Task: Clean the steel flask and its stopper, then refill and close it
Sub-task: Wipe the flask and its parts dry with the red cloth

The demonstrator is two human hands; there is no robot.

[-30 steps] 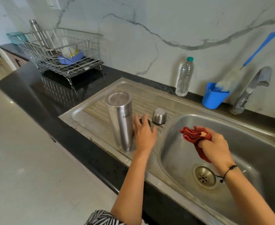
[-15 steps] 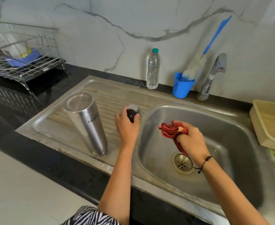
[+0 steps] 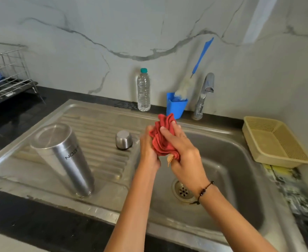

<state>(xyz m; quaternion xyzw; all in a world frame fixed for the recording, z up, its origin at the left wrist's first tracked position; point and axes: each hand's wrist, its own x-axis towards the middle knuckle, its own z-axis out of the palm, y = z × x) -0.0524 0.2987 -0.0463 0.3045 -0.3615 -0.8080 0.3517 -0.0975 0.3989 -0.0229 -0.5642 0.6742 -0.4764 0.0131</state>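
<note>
The steel flask stands upside down on the sink's ribbed drainboard. A small steel cap rests on the drainboard to its right. My left hand and my right hand are pressed together over the left edge of the sink basin, with a crumpled red cloth bunched between them. The dark stopper that my left hand lifted is hidden inside the cloth and fingers. My left hand is blurred.
A plastic water bottle, a blue cup holding a bottle brush, and the tap line the back wall. A beige basket sits right of the sink, a wire dish rack far left. The drain lies under my right wrist.
My left hand picked the dark stopper off the drainboard and carried it right to meet the red cloth. My right hand rose and closed the cloth around it. The view shifted right.
</note>
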